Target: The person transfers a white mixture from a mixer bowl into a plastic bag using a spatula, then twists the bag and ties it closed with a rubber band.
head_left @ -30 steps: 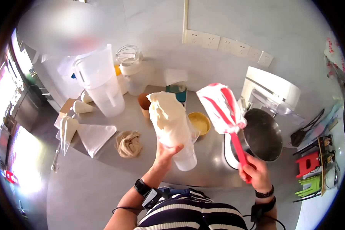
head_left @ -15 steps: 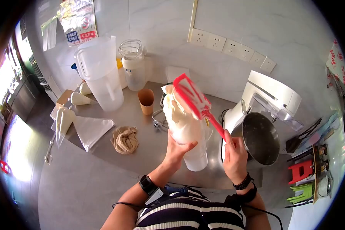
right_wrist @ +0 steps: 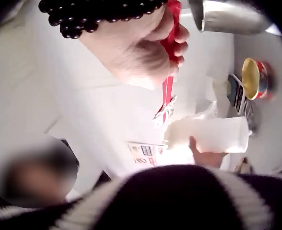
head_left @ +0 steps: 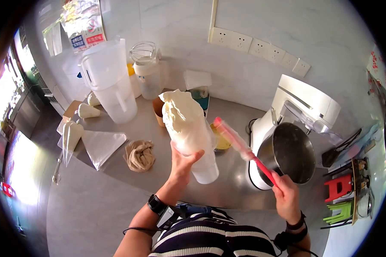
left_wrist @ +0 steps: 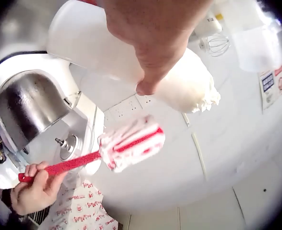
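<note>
In the head view the left hand (head_left: pixel 183 160) grips a tall white translucent container (head_left: pixel 205 169) topped by a bag heaped with cream (head_left: pixel 182 115), tilted to the left. The right hand (head_left: pixel 286 198) holds the handle of a red spatula (head_left: pixel 261 168), its blade raised between the container and the mixer bowl. Cream coats the spatula's blade (left_wrist: pixel 134 143) in the left wrist view, where the left thumb lies against the bag. From the right wrist view, the right fingers curl round the red handle (right_wrist: pixel 169 45), apart from the container (right_wrist: pixel 217 134).
A white stand mixer (head_left: pixel 306 100) with a steel bowl (head_left: pixel 287 152) stands at the right. Left on the counter are a crumpled cloth (head_left: pixel 140 156), flat clear bags (head_left: pixel 102 145), filled piping bags (head_left: pixel 73 135) and a large pitcher (head_left: pixel 109 85). Behind are a paper cup (head_left: pixel 158 112) and yellow tin (head_left: pixel 221 139).
The spatula has moved off the cream, rightward and down, with its blade turned edge-on. The left hand has shifted the container slightly left since half a second ago.
</note>
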Motion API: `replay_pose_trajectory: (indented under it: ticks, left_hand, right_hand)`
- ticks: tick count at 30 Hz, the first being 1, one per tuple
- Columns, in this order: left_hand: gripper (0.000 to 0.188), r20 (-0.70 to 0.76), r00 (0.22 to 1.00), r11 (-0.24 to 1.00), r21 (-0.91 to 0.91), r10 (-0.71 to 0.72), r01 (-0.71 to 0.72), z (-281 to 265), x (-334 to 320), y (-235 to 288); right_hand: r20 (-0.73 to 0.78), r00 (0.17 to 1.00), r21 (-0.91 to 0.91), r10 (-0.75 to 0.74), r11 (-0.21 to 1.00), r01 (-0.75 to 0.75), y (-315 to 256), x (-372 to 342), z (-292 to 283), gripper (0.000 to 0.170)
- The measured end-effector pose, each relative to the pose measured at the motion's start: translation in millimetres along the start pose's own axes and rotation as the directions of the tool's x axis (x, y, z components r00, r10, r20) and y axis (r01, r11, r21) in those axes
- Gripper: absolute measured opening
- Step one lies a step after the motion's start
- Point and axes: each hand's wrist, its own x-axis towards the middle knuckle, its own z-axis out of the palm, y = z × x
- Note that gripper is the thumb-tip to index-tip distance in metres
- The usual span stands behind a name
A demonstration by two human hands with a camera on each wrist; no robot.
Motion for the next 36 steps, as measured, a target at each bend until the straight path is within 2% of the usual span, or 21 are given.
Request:
replay_pose_trajectory:
  ticks: [1,2,3,4,5,9,13,16,17,18,19,20,21,24,25,28,29,32,33,34,36]
  left_hand:
    - [0.090,-0.005,1.000,1.000,0.012,-0.013,0.013,-5.1,1.1,-6.2]
    - [0.091,-0.005,1.000,0.999,0.022,-0.028,0.029,-5.7,1.2,-11.5]
    - [0.095,-0.043,0.999,0.997,0.065,-0.034,0.037,1.0,-3.7,-10.5]
    - [0.095,-0.022,0.999,0.997,0.054,-0.046,0.047,6.0,-5.5,-11.3]
    - [0.095,-0.006,0.998,0.997,0.044,-0.057,0.057,9.5,-7.1,-11.7]
    - [0.096,0.021,0.995,0.994,0.058,-0.093,0.092,12.0,-9.9,-19.6]
    - [0.097,0.023,0.994,0.992,0.070,-0.105,0.103,22.4,-12.9,-23.1]
    - [0.098,0.049,0.991,0.992,0.025,-0.127,0.126,28.8,-11.9,-23.7]
    - [0.098,0.049,0.991,0.992,0.013,-0.127,0.127,30.1,-11.6,-25.6]
    - [0.098,0.056,0.991,0.992,0.011,-0.122,0.122,31.1,-10.3,-27.6]
    - [0.098,0.065,0.991,0.993,0.011,-0.119,0.119,31.8,-9.2,-29.3]
    - [0.098,0.076,0.990,0.993,0.011,-0.117,0.116,32.3,-8.2,-30.0]
    - [0.098,0.082,0.990,0.994,0.004,-0.110,0.110,34.2,-8.2,-27.6]
    - [0.097,0.111,0.989,0.995,-0.018,-0.094,0.097,33.7,-8.4,-23.8]
    - [0.095,0.102,0.991,0.995,-0.039,-0.082,0.086,32.2,-8.1,-22.9]
    - [0.090,0.098,0.992,0.994,-0.076,-0.076,0.084,25.2,-8.5,-16.6]
    - [0.088,0.104,0.991,0.993,-0.076,-0.084,0.092,23.3,-6.5,-10.5]
    - [0.083,0.049,0.998,0.997,-0.062,-0.039,0.042,15.3,-0.5,-12.7]
    - [0.083,0.027,1.000,0.999,-0.043,-0.014,0.016,9.9,3.0,-15.9]
    - [0.083,0.011,1.000,1.000,-0.022,0.007,-0.006,5.3,6.0,-18.0]
    - [0.084,0.027,1.000,0.999,0.035,0.005,-0.006,-2.0,9.9,-23.1]
  right_hand:
    - [0.107,0.987,0.223,0.123,0.964,-0.144,15.1,-5.0,2.1,0.036]
    - [0.268,0.920,0.455,0.285,0.805,-0.382,22.4,-8.7,0.7,0.038]
    - [0.449,0.810,0.604,0.376,0.540,-0.586,21.7,-5.0,-5.6,0.040]
    - [0.630,0.676,0.654,0.383,0.208,-0.727,21.4,-1.4,-9.5,0.043]
    - [0.640,0.692,0.681,0.334,0.170,-0.712,22.4,0.5,-5.6,0.049]
    - [0.617,0.735,0.758,0.281,0.035,-0.651,26.0,10.6,5.9,0.045]
    - [0.495,0.811,0.842,0.313,0.058,-0.537,14.7,29.9,23.3,0.043]
    - [0.320,0.909,0.783,0.267,0.465,-0.413,6.1,47.3,36.9,0.039]
    - [0.178,0.942,0.692,0.283,0.645,-0.325,4.3,51.2,46.6,0.040]
    - [0.000,0.989,0.549,0.146,0.827,-0.122,8.4,57.8,56.6,0.040]
    - [-0.146,0.989,0.348,-0.031,0.934,0.081,14.1,64.9,67.1,0.040]
    - [-0.249,0.940,0.104,-0.232,0.959,0.264,15.3,68.3,73.8,0.040]
    - [-0.215,0.960,0.061,-0.182,0.978,0.199,10.1,67.5,75.9,0.046]
    - [-0.160,0.972,-0.077,-0.174,0.984,0.163,4.0,62.2,73.4,0.049]
    - [-0.106,0.986,-0.094,-0.129,0.988,0.119,-0.5,58.2,67.1,0.051]
    - [-0.046,0.988,-0.076,-0.148,0.987,0.144,0.7,39.7,54.3,0.050]
    - [0.009,0.995,-0.050,-0.095,0.994,0.095,-1.5,32.4,46.9,0.048]
    - [0.054,0.986,0.120,-0.157,0.981,0.150,2.0,9.6,26.6,0.044]
    - [0.154,0.987,0.405,0.036,0.909,-0.096,6.1,0.4,20.9,0.043]
    - [0.299,0.935,0.619,0.191,0.706,-0.343,10.3,-10.5,15.1,0.042]
    - [0.513,0.807,0.742,0.291,0.322,-0.588,14.3,-21.1,3.8,0.042]
